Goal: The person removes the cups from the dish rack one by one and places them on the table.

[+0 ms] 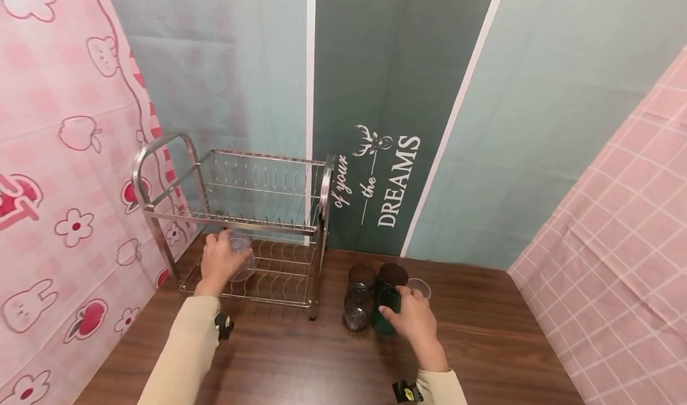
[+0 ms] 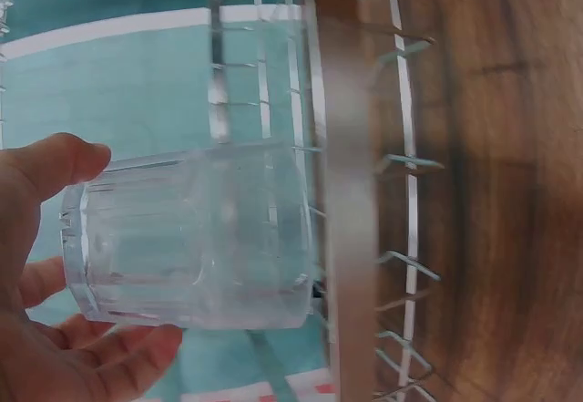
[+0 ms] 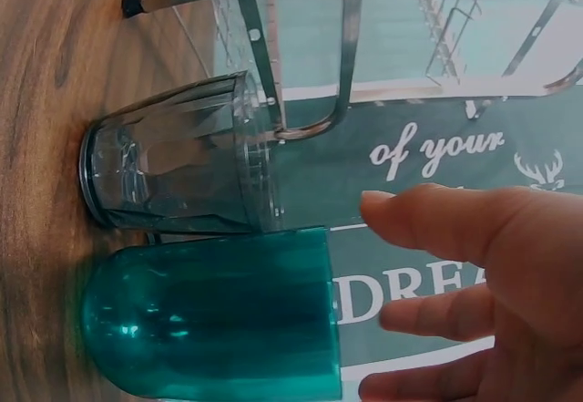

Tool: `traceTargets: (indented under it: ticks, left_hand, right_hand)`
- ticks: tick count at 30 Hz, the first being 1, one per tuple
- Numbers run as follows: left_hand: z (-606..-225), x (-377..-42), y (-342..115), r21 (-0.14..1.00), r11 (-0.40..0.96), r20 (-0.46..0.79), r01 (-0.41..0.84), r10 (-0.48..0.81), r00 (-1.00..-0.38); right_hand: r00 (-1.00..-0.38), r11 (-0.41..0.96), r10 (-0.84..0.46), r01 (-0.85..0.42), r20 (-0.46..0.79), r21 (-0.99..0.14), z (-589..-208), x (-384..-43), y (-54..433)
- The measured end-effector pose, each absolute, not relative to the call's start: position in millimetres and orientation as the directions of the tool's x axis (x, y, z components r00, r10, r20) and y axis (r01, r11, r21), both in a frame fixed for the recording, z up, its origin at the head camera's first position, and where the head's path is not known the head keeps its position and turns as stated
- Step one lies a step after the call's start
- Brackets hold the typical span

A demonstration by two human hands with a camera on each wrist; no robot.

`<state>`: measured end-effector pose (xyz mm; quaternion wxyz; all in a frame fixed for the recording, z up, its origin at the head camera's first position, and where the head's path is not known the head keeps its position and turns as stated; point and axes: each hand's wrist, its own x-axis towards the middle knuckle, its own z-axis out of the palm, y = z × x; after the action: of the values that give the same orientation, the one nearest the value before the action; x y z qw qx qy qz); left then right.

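My left hand [image 1: 219,259] holds a clear plastic cup [image 2: 191,238] at its base, thumb on one side and fingers on the other. The cup is upside down, its rim at the wires of the lower tier [image 1: 279,277] of a metal dish rack [image 1: 257,225]. To the right, my right hand [image 1: 415,315] is over a green cup [image 3: 219,315] that stands upright on the table. Its fingers are spread and apart from the cup's rim in the right wrist view. Beside the green cup stands a grey see-through cup [image 3: 173,156].
Several dark see-through cups [image 1: 362,277] cluster around the green one on the wooden table [image 1: 300,357]. Another clear cup [image 1: 420,287] is partly hidden behind my right hand. A printed cloth [image 1: 402,65] hangs behind, with pink cloths [image 1: 606,244] at both sides.
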<state>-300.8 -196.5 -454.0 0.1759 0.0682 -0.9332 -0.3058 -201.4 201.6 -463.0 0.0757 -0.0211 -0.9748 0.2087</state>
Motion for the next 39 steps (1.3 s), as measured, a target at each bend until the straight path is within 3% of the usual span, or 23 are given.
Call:
traceTargets:
  ticks: [16,39]
  left_hand:
    - [-435.7,-270.2,-180.5,0.567,0.821,0.236,-0.062,-0.235,-0.943]
    - [-425.4,-229.6,-153.3,0.569,0.82,0.369,0.065,-0.184,-0.911]
  right_hand:
    - [-0.999,0.933,0.029,0.013,0.04,-0.359,-452.5,-175.0,193.5]
    - [-0.995,0.926,-0.101,-0.091,-0.008,-0.365,-441.8,-148.9,176.5]
